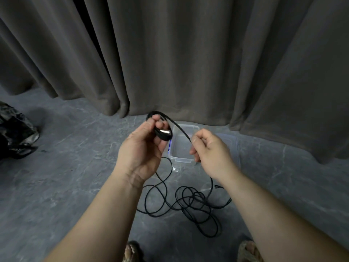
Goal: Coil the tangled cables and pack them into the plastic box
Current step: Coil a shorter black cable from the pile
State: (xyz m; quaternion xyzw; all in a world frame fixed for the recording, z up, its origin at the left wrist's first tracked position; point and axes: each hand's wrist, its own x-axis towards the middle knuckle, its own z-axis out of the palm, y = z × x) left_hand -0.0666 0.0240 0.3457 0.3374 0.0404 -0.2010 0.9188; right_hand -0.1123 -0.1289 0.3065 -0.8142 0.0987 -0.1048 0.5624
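left hand (145,146): fingers curled round a small loop of the black cable (181,133) | right hand (209,150): pinches the cable | rest of cable: tangled on the floor (66,176) | clear box (182,148): behind both hands

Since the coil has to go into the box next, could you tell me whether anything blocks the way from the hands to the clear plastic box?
Nothing visible does. The clear plastic box stands open on the grey floor just beyond the left hand and right hand, which hold the black cable; its lid lies beside it.
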